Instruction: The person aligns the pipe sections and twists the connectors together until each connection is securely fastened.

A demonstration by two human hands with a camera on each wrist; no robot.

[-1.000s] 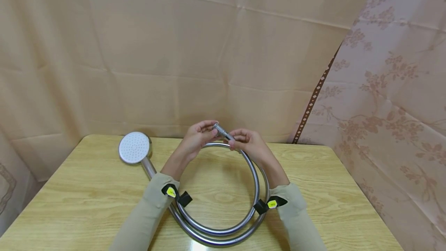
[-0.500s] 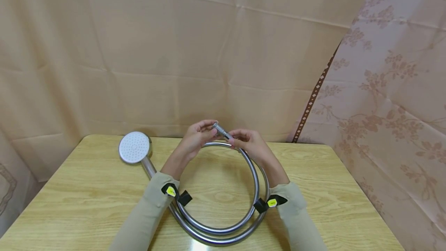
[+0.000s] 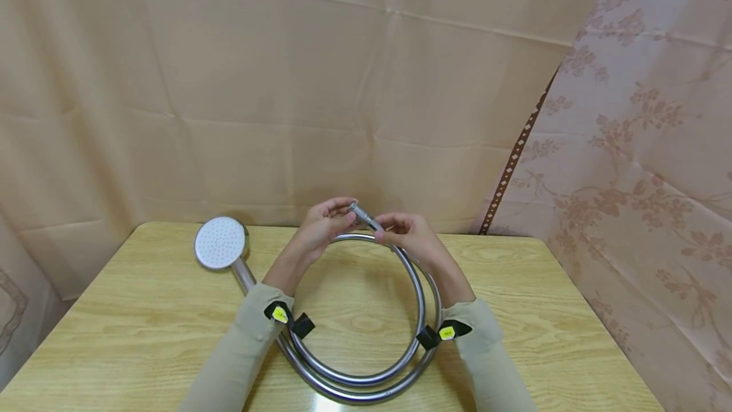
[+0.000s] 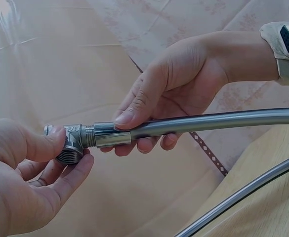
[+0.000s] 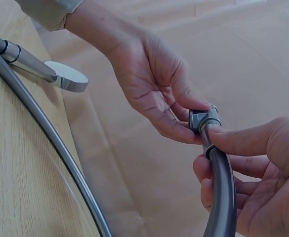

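Note:
My left hand (image 3: 318,229) pinches a small metal tee fitting (image 4: 74,136) between thumb and fingers. Ribbed threads show inside its downward opening in the left wrist view. My right hand (image 3: 416,241) holds the end of a grey metallic shower hose (image 4: 208,122), thumb on its chrome collar (image 4: 109,134) and fingertips underneath. Fitting and collar are in line, with a short stretch of thread showing between them. The rest of the hose lies coiled on the table below my hands. At its other end, a shower head (image 3: 220,243) lies with its white face up.
The wooden table (image 3: 515,323) carries the coil and the shower head. A beige curtain (image 3: 257,81) hangs just behind its far edge, and a pink floral curtain (image 3: 646,164) hangs at the right. Black wrist-camera mounts (image 3: 303,326) sit over the hose coil.
Both hands stay in nearly the same place. The right thumb and fingers shift slightly along the hose end; the fitting stays in the left hand.

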